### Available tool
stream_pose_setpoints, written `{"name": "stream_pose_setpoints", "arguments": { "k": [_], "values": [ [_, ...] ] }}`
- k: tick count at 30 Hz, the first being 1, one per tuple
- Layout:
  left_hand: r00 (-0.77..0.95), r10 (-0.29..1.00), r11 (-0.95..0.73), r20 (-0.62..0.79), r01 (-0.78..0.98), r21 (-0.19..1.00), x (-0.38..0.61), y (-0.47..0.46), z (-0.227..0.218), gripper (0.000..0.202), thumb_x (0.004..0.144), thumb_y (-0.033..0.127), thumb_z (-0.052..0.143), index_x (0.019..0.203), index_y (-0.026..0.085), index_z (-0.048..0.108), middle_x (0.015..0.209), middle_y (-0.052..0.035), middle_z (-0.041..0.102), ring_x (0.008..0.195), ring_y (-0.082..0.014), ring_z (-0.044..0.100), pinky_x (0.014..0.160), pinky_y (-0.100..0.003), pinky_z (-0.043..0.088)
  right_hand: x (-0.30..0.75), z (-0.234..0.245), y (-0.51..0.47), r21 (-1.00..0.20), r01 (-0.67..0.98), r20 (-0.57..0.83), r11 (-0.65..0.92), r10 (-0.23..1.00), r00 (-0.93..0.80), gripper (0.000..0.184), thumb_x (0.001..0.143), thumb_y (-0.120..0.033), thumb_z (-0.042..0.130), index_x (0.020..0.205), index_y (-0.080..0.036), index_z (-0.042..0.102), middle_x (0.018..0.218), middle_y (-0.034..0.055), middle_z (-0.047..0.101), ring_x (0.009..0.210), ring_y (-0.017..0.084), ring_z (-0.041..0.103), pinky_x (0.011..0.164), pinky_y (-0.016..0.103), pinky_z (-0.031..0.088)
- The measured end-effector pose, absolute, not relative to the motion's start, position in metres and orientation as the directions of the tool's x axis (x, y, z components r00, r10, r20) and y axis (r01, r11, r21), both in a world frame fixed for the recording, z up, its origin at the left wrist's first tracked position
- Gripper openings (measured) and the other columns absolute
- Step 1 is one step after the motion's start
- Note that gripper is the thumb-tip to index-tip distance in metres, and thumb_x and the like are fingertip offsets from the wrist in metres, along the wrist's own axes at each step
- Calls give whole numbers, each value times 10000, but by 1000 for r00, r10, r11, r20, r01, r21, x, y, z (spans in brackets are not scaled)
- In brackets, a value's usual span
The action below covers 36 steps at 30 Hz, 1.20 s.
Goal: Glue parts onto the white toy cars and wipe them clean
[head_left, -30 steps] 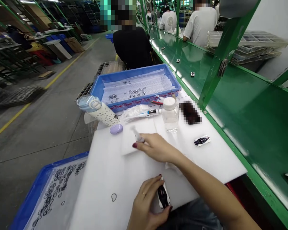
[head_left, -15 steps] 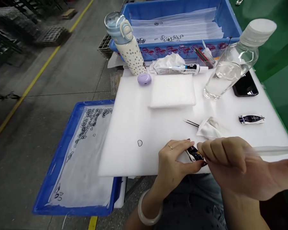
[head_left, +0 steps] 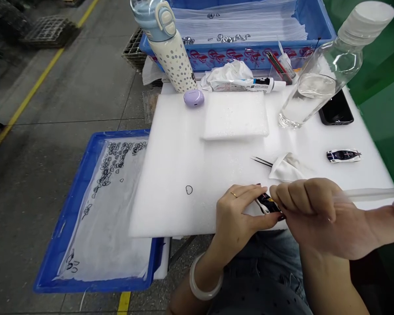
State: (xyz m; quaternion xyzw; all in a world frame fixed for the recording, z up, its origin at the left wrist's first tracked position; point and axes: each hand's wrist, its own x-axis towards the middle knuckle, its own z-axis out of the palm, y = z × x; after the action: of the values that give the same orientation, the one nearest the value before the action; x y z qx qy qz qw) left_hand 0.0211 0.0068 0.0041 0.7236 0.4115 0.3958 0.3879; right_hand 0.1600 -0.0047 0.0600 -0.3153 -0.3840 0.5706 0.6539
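My left hand (head_left: pixel 238 212) grips a small dark toy car (head_left: pixel 267 204) with white and yellow markings, near the table's front edge. Its fingers and thumb pinch the car from both sides. Against the car's right end are the curled fingers of my right hand (head_left: pixel 318 214), hiding that end. A translucent whitish plastic strip (head_left: pixel 374 193) runs from this closed hand to the right edge; its exact kind is unclear. Just beyond the hands lie black tweezers (head_left: pixel 262 161) and a white cloth (head_left: pixel 286 168). Another toy car (head_left: pixel 343 155) rests farther right. To the left is a thin black ring (head_left: pixel 189 190).
A white foam block (head_left: pixel 235 116), clear bottle (head_left: pixel 321 83), phone (head_left: pixel 336 108), purple case (head_left: pixel 194 98), tube (head_left: pixel 265 84) and dotted flask (head_left: pixel 174 61) stand or lie farther back. Blue bins (head_left: pixel 93 285) with small rings flank the white table (head_left: pixel 170 218).
The view has tilted slightly, so the table and the things on it sit a little higher in the picture. Both hands keep nearly the same pose at the toy car.
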Motion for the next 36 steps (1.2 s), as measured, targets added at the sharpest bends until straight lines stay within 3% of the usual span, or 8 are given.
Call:
{"name": "stream_pose_setpoints", "arguments": {
  "k": [5, 10, 20, 36],
  "values": [
    [352, 900, -364, 256, 288, 886, 21, 6, 4, 384, 699, 349, 870, 1034, 203, 750, 1033, -69, 780, 987, -261, 721, 861, -425, 608, 165, 59, -5, -834, -545, 112, 82, 994, -21, 592, 938, -458, 511, 481, -177, 264, 433, -36, 157, 441, 106, 204, 506, 294, 243],
    [348, 899, -376, 267, 297, 878, 21, 6, 4, 386, 695, 358, 873, 1027, 202, 752, 1023, -70, 780, 964, -254, 723, 840, -419, 615, 163, 58, -8, -832, -540, 128, 123, 991, 30, 544, 911, -309, 586, 490, -178, 267, 443, -44, 159, 448, 104, 190, 512, 294, 236],
    [349, 899, -379, 265, 316, 870, 21, 6, 4, 415, 669, 352, 891, 1027, 196, 749, 1019, -71, 781, 960, -254, 722, 846, -420, 613, 156, 60, -10, -837, -508, 147, 203, 978, 150, 539, 918, -235, 573, 504, -172, 234, 456, -46, 141, 449, 94, 170, 513, 294, 220],
    [343, 901, -374, 265, 307, 875, 21, 6, 3, 426, 665, 360, 893, 1034, 204, 748, 1015, -66, 785, 966, -259, 726, 846, -421, 609, 155, 65, -19, -890, -401, 139, 215, 968, 209, 578, 884, -252, 639, 496, -165, 220, 450, -46, 140, 448, 87, 184, 497, 281, 208]
  ]
}}
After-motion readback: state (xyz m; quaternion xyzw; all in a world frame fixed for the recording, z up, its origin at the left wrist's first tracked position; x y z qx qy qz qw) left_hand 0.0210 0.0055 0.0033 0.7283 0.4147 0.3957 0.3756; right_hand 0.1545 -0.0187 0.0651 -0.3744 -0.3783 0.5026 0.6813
